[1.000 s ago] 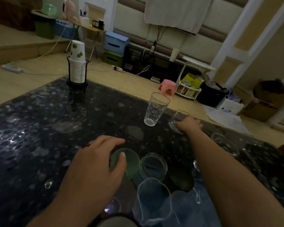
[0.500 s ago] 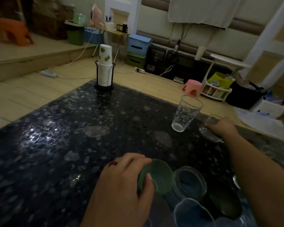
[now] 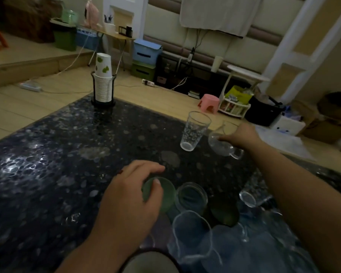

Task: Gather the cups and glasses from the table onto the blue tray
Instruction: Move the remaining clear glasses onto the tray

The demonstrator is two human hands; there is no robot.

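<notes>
The right hand (image 3: 242, 135) has its fingers (image 3: 225, 138) curled round a small handled glass (image 3: 221, 143), held tilted at about 2 o'clock from the tray, close beside the tall patterned glass (image 3: 194, 133) that stands just at its 9 o'clock. The likeliest mishap, as I judge it, is a knock against that tall glass as the small one is drawn back; it stands near the counter (image 3: 47, 174) edge at 12 o'clock, beyond which lies the floor. The left hand (image 3: 130, 200) grips the green cup (image 3: 165, 194), thumb over its rim, at the near-left corner of the blue tray (image 3: 254, 249), which sits at 6 o'clock and already carries several clear glasses (image 3: 192, 196) packed close. Setting another down there risks clinking or toppling one, since free room on it looks scarce. To 9 and 10 o'clock the dark counter lies open, with only the paper cup stack (image 3: 103, 83) at the far corner.
</notes>
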